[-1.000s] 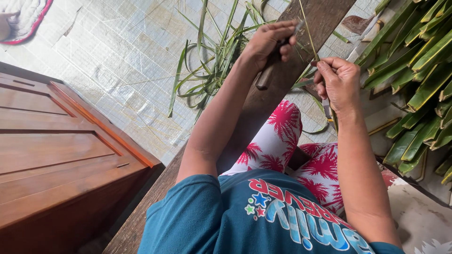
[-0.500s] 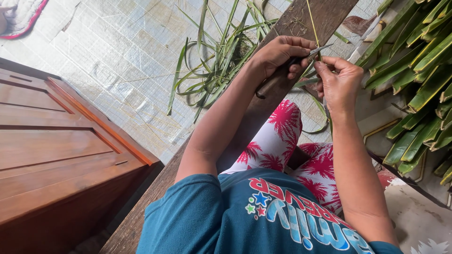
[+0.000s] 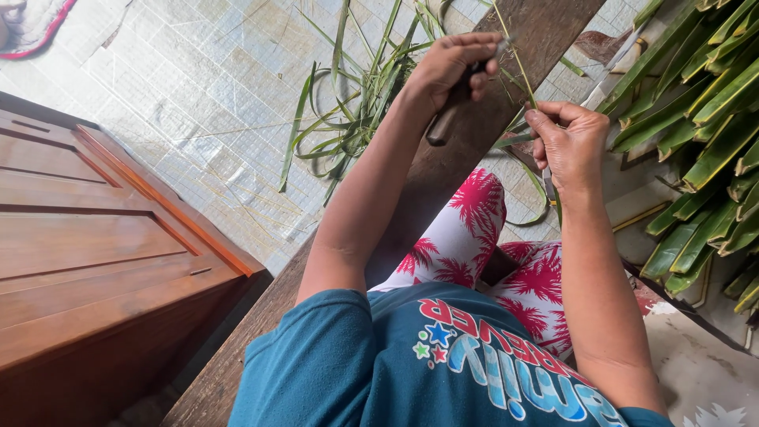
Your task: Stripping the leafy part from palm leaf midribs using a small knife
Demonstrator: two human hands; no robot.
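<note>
My left hand (image 3: 452, 69) is closed on a knife with a dark wooden handle (image 3: 443, 125), its blade up near the fingertips against a thin yellow-green leaf rib (image 3: 515, 59). My right hand (image 3: 568, 142) pinches the same rib lower down, and its green leaf strip (image 3: 555, 202) hangs below the wrist. Both hands work above a dark wooden plank (image 3: 545, 28) that runs away from my lap. My knees in white and pink palm-print cloth (image 3: 474, 229) sit under the hands.
Stripped green leaf strips (image 3: 348, 119) lie piled on the pale tiled floor left of the plank. A stack of green palm fronds (image 3: 704, 119) fills the right side. A brown wooden door panel (image 3: 95, 245) lies at the left.
My left hand has pushed the knife up and away along the rib, from next to the right hand to higher on the plank. My right hand stays put, still pinching the rib.
</note>
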